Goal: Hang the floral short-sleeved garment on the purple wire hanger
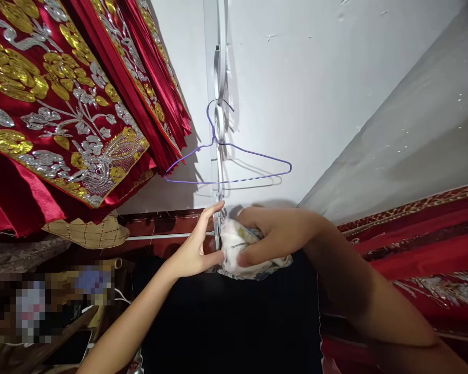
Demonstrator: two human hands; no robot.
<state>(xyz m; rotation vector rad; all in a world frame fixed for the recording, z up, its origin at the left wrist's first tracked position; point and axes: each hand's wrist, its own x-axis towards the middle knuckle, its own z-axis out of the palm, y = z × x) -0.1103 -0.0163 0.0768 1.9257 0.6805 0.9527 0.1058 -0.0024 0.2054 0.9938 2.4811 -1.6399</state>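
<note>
My right hand point(275, 234) grips a crumpled white cloth point(231, 241) with a faint coloured print, thumb and fingers curled over it. Just left of the cloth is my left hand point(193, 246), its fingers apart in a C shape; the thumb tip reaches the cloth's edge, and whether it presses on it I cannot tell. Above both hands a purple wire hanger point(253, 152), with nothing on it, hangs by its hook from a pale metal stand point(221, 62). The folds under my right palm are hidden.
Red satin cloths with gold and silver sequins point(74, 104) hang at upper left. A shiny grey sheet point(413, 109) slopes down at right, above red embroidered fabric point(444, 244). A white wall point(296, 78) stands behind. Wooden furniture with blurred items point(54, 301) is at lower left.
</note>
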